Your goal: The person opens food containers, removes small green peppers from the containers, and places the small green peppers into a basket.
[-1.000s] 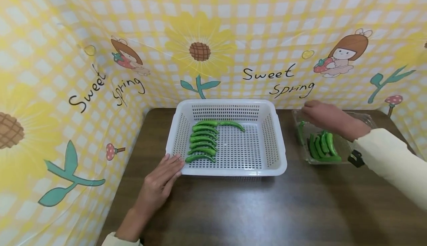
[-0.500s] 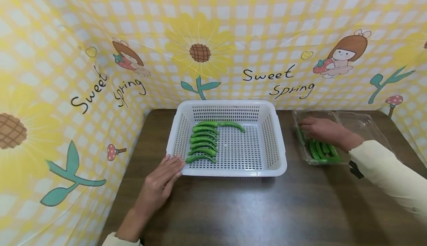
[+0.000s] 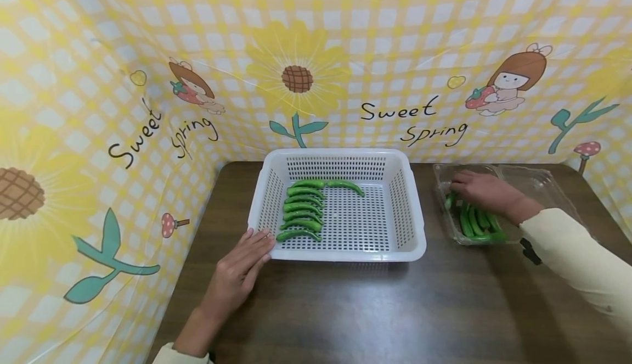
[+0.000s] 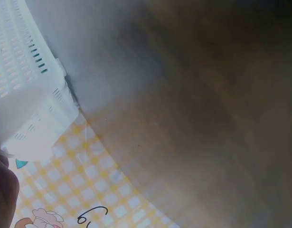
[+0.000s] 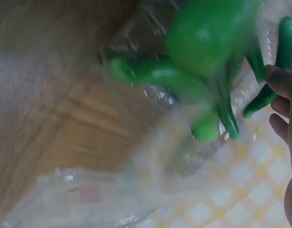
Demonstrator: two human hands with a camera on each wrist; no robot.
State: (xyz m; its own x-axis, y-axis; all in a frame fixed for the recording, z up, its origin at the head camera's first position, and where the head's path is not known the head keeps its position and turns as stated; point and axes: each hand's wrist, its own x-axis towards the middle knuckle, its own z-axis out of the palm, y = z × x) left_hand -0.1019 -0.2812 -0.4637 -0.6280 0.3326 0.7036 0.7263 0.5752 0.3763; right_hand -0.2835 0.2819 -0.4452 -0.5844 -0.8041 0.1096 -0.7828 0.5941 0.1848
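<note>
A white perforated basket [image 3: 340,255] stands on the table with a column of green chili peppers [image 3: 302,208] along its left side. One more pepper [image 3: 347,185] lies to the right of the column's top. My left hand [image 3: 239,270] rests with fairly straight fingers on the basket's front left corner. Over a clear plastic container [image 3: 464,240] at the right is my right hand [image 3: 486,191]. Thumb and fingers pinch a green chili pepper [image 5: 286,40], clearest in the right wrist view. Several other peppers [image 3: 476,221] lie in the container, partly hidden by the hand.
The container's transparent lid [image 3: 540,188] lies open on its right side. A brown wooden table [image 3: 365,309] carries everything. Yellow checked cloth [image 3: 321,51] with printed flowers hangs behind it and along the left.
My right hand has lowered into the clear container and taken hold of a pepper at its left side. The left hand and the basket have stayed in place.
</note>
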